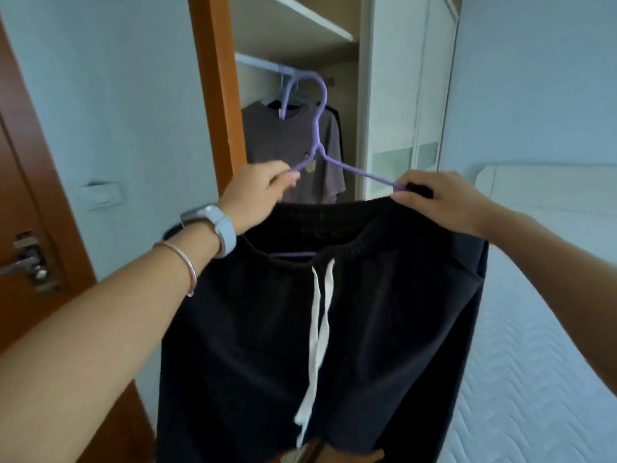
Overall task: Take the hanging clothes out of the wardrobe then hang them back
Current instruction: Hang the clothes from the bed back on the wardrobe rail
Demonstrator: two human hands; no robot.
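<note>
The left hand pinches one arm of the purple hanger. The right hand grips the other arm and the black shorts on it, in front of the wardrobe. Inside, a grey shirt hangs from the rail.

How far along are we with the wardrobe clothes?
Nothing visibly finished. In hand: the black shorts on the purple hanger, gripped by the left hand and right hand before the wardrobe, hook apparently off the rail; coming out or going back, I cannot tell. Left: hang these, and handle the mauve T-shirt and dark garment on the rail.
</note>
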